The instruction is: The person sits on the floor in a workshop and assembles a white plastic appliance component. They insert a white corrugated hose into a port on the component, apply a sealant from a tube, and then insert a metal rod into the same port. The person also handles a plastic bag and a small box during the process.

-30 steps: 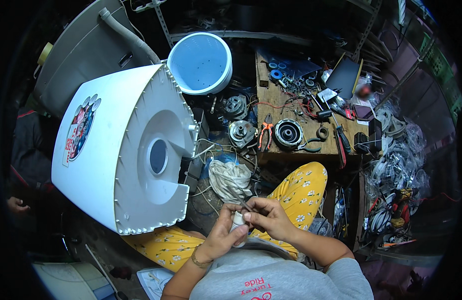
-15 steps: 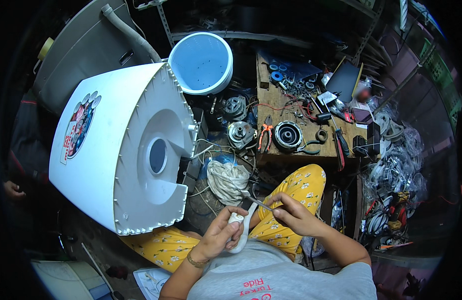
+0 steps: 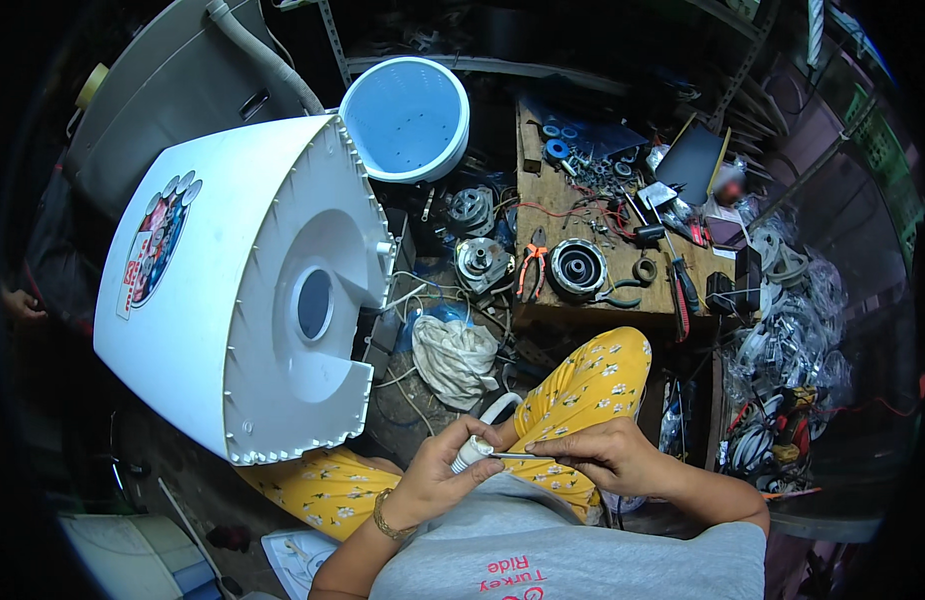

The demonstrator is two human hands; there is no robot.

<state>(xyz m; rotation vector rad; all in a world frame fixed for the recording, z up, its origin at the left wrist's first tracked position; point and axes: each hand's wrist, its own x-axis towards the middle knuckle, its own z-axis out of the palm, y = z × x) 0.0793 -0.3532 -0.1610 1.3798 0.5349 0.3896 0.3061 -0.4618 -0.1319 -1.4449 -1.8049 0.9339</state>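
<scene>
My left hand is closed around the end of a white ribbed hose, held above my lap. Part of the hose loops up behind the fingers, over my yellow flowered trousers. To its right, my right hand pinches a thin metal rod, too small to tell its exact kind. The rod lies level, and its left tip meets the hose end; whether it goes inside I cannot tell. A large white plastic shell with a notched rim and round hole stands at my left.
A wooden bench ahead bears orange-handled pliers, a round dark part, screwdrivers and loose hardware. Beside it are motors, a pale cloth and a light-blue basket. Another person's hand shows at far left.
The metal rod has swung from slanting above the hose to lying level against its end. My right hand has turned and come down slightly. The hose end has tilted, showing its ribs.
</scene>
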